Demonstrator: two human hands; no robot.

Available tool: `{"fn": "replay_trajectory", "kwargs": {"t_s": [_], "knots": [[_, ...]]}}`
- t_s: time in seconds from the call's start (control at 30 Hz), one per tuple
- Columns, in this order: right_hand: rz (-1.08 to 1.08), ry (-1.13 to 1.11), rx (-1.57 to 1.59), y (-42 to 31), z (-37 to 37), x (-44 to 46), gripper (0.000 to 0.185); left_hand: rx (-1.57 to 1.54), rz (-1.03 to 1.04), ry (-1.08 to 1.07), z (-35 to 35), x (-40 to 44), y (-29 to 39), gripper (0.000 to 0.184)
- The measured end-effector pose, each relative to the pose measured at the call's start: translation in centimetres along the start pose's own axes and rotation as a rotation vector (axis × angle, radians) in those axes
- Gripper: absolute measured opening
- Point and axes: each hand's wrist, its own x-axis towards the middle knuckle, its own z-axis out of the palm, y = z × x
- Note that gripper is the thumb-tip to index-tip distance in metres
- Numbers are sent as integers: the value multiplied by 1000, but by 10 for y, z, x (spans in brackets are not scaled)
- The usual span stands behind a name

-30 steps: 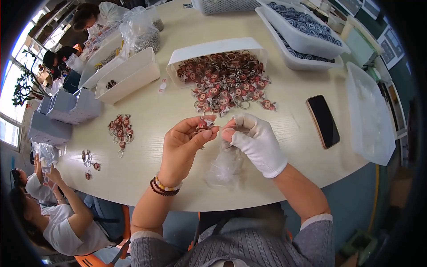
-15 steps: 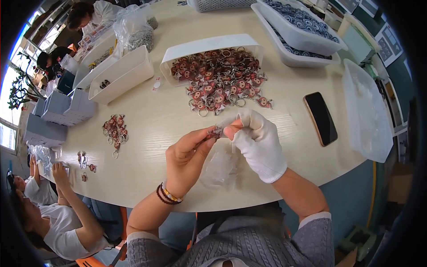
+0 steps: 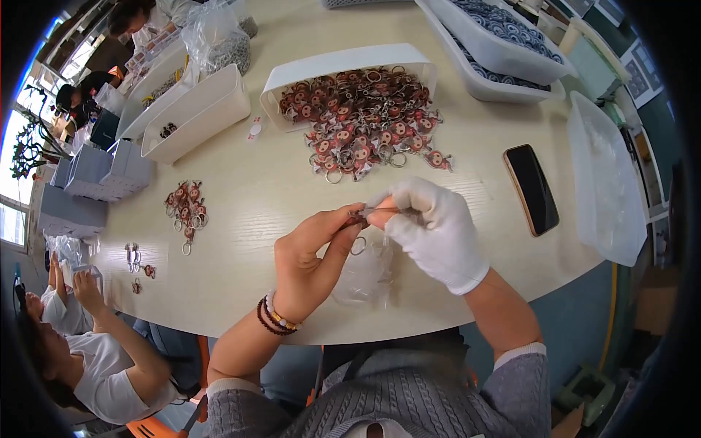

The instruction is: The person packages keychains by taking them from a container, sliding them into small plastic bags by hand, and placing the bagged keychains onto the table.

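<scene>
A small red-brown figure keychain [image 3: 358, 217] is pinched between the thumb and fingers of my left hand [image 3: 310, 252], its metal ring hanging below. My right hand [image 3: 438, 232], in a white glove with bare thumb and fingertip, closes on the keychain's other edge; the fingers hide most of it. Under my hands lies a small heap of clear plastic film pieces [image 3: 363, 277]. Ahead, a white bin [image 3: 343, 57] on its side spills a pile of similar keychains [image 3: 365, 135]. A smaller cluster of keychains [image 3: 188, 208] lies to the left.
A phone [image 3: 531, 190] and a translucent tray [image 3: 606, 182] are on the right. Stacked bins of blue-patterned pieces [image 3: 504, 44] stand at the back right. A long white bin [image 3: 196, 117] and grey boxes [image 3: 120, 175] are at left. Co-workers sit along the left side.
My two hands stay together at the keychain, with the right wrist shifted slightly right. The keychain's ring now shows below my left fingers. The view has shifted slightly.
</scene>
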Motion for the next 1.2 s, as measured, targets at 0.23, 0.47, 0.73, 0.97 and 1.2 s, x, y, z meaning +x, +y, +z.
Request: {"fn": "replay_trajectory", "kwargs": {"t_s": [0.23, 0.47, 0.73, 0.97, 1.2], "knots": [[-198, 76, 156, 8, 1, -2, 20, -642, -186, 12, 0, -2, -1, 27], [-482, 189, -517, 3, 0, -2, 28, -372, -113, 70, 2, -3, -4, 29], [-674, 277, -782, 15, 5, 0, 29, -3, 54, -17, 6, -5, 7, 40], [-671, 268, -838, 9, 6, -2, 16, -749, -223, -108, 6, -2, 3, 47], [-683, 33, -674, 1, 2, -7, 15, -1014, -375, -120, -14, 9, -13, 47]]}}
